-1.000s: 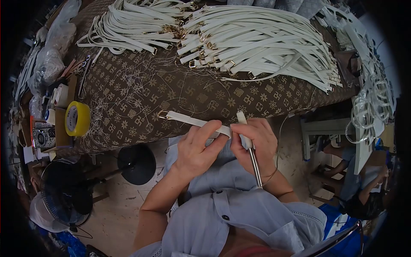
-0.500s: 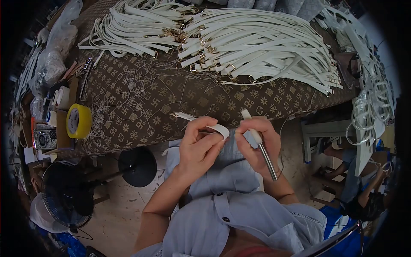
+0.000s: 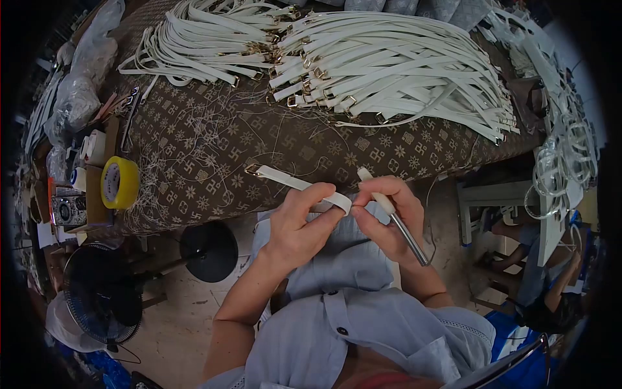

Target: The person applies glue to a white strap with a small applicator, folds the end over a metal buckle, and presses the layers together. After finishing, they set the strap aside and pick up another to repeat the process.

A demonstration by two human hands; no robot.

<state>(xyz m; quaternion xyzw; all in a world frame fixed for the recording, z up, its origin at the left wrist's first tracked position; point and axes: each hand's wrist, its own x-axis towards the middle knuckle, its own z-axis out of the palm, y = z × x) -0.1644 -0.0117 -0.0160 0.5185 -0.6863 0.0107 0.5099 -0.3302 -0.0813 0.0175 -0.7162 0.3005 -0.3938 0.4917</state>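
My left hand (image 3: 299,223) pinches a white strap (image 3: 285,179), which bends over at the fingertips and has a metal buckle (image 3: 252,169) at its far end, over the table edge. In my right hand (image 3: 392,217) is a pen-like tool (image 3: 407,236) with a pale upper part and a shiny metal shaft slanting down to the right. Its thumb and forefinger are pressed together close beside the bend of the strap; anything thin between them is too small to make out.
Piles of white buckled straps (image 3: 395,65) lie on the patterned cloth (image 3: 227,152), among loose threads. Yellow tape (image 3: 120,183) is at the left, above a black fan (image 3: 102,293). Another person (image 3: 557,292) is at the far right.
The strap's buckle end has shifted left and up, and more of the strap shows. The tool in my right hand has shifted slightly and tilts a little more.
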